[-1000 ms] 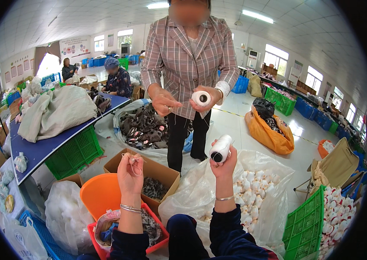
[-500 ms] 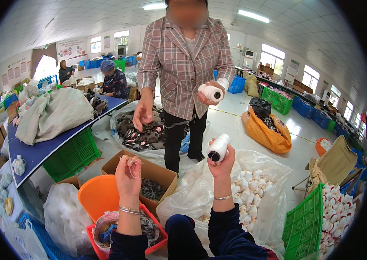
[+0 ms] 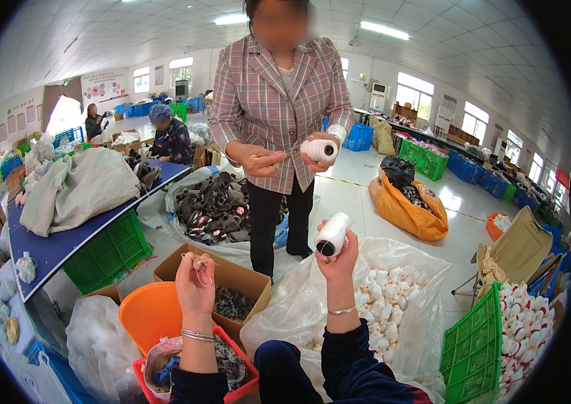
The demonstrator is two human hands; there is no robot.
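My right hand [image 3: 341, 261] is closed around a large spool of white thread [image 3: 334, 227], its dark end tilted toward me. Loops of fine white thread [image 3: 207, 275] hang from the pinched fingers of my raised left hand [image 3: 193, 286], above the orange and red containers. A person in a plaid jacket [image 3: 285, 108] stands facing me. That person's one hand grips another white thread spool [image 3: 318, 150], and the other hand [image 3: 260, 160] is pinched just beside it. Whether a thread joins the spools to the fingers is too fine to see.
A cardboard box [image 3: 164, 268] and an orange bin [image 3: 141, 313] stand by my left arm. Clear plastic sheeting [image 3: 279, 306] holds white stuffed pieces [image 3: 383, 303] below my right hand. A green crate [image 3: 464, 357] sits at right; a blue table [image 3: 43, 259] stands at left.
The other person's free hand has risen from hanging low and come beside their spool, fingers now pinched. My hands keep their holds; the view has shifted slightly.
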